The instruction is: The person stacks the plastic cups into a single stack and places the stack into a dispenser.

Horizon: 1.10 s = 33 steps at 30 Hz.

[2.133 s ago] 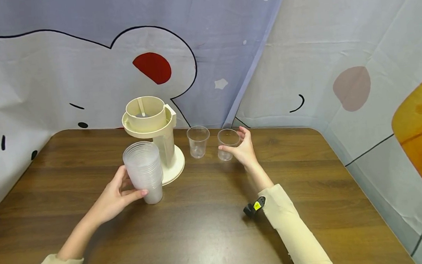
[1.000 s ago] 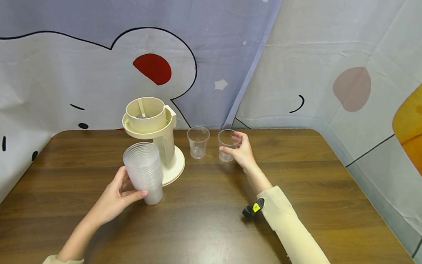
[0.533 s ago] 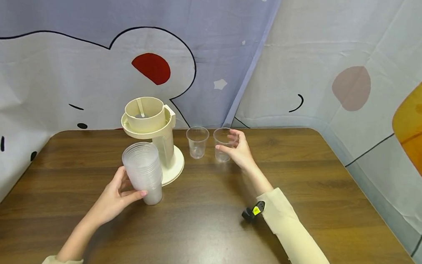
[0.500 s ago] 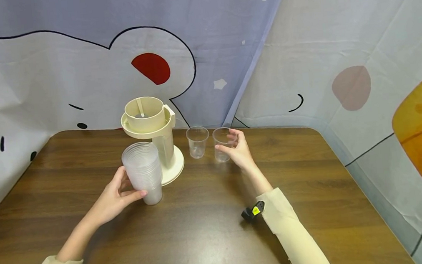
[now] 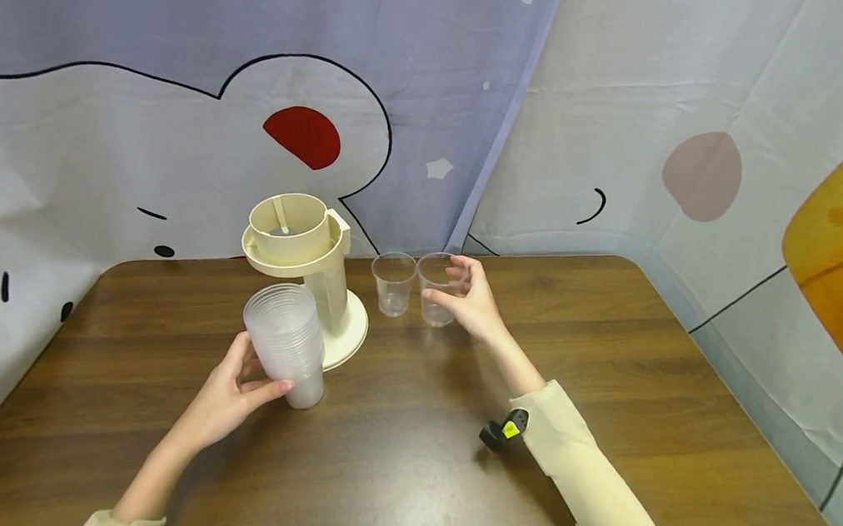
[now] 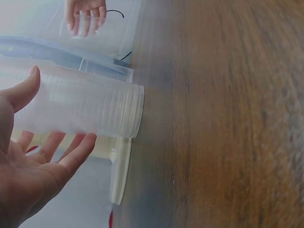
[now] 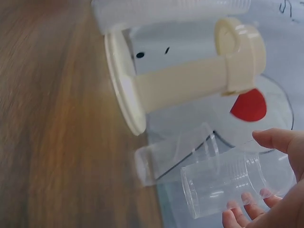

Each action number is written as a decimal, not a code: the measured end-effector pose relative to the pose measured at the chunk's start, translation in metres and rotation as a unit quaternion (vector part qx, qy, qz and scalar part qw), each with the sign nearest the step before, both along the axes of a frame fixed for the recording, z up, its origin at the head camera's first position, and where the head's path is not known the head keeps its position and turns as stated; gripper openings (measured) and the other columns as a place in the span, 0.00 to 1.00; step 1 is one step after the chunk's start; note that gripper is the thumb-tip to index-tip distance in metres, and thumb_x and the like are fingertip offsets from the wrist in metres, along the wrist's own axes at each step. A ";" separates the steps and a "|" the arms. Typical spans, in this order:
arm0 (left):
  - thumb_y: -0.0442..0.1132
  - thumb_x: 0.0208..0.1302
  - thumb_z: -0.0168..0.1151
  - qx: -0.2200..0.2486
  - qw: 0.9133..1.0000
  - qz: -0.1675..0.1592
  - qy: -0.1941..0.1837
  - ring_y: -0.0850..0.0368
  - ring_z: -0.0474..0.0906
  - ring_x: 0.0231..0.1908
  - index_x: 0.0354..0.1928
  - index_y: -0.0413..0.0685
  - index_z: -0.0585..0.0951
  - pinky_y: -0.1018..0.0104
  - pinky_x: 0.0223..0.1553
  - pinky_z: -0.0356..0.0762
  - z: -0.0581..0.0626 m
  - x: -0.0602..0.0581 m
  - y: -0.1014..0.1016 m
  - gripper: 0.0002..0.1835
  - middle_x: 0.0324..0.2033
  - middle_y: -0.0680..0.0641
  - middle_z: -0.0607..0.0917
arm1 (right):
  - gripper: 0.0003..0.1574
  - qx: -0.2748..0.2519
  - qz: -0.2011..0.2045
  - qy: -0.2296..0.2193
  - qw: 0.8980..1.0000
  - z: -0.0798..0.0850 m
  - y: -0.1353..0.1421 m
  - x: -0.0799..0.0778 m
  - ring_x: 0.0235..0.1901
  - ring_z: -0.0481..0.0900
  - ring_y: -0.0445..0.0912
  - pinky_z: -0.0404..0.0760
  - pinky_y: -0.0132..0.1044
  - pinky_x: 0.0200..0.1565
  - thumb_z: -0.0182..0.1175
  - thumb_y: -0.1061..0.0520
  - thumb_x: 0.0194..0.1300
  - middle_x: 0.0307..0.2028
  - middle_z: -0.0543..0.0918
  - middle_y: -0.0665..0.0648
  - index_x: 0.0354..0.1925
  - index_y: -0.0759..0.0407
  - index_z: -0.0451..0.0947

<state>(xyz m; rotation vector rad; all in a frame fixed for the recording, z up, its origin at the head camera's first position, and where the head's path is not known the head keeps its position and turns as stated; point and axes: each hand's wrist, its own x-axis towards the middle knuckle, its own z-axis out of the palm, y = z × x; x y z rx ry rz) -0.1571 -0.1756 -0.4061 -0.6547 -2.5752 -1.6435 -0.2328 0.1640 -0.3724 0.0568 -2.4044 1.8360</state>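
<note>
My left hand grips a tall stack of nested, clear plastic cups low on its side, thumb in front and fingers behind. The stack stands upright on the table, in front of a cream cup holder with a round base and a ring top. Thumb and fingers of my right hand hold a single clear plastic cup from its right side. In the right wrist view this cup is raised off the tabletop. Just left of it stands another clear plastic cup, their rims overlapping in the head view.
The brown wooden table runs back to a printed curtain right behind the holder and cups. More curtain hangs along the right side. A small black camera sits on each wrist.
My right hand has lifted the single cup and carried it a little left, close beside the standing cup. My left hand and the stack have stayed in place.
</note>
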 end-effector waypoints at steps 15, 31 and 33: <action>0.34 0.60 0.67 0.001 1.000 0.001 0.004 0.77 0.72 0.48 0.68 0.42 0.56 0.70 0.47 0.81 -0.002 -0.001 -0.001 0.39 0.59 0.36 0.71 | 0.46 0.006 0.029 0.030 0.999 0.024 -0.019 0.016 0.56 0.68 0.55 0.70 0.48 0.61 0.70 0.57 0.55 0.60 0.69 0.63 0.66 0.57 0.57; 0.34 0.61 0.66 0.006 1.000 -0.002 -0.008 0.76 0.72 0.48 0.68 0.42 0.55 0.64 0.48 0.82 0.002 0.001 0.000 0.38 0.60 0.35 0.71 | 0.44 0.012 0.048 0.080 0.996 0.040 -0.037 0.028 0.59 0.70 0.57 0.71 0.48 0.59 0.70 0.56 0.55 0.59 0.72 0.66 0.65 0.59 0.60; 0.34 0.61 0.66 0.005 1.000 -0.001 -0.009 0.76 0.72 0.48 0.68 0.42 0.55 0.64 0.48 0.82 0.002 0.001 0.000 0.38 0.60 0.35 0.71 | 0.44 0.010 0.047 0.089 0.995 0.042 -0.039 0.030 0.59 0.70 0.55 0.72 0.46 0.57 0.70 0.57 0.54 0.58 0.73 0.64 0.64 0.59 0.60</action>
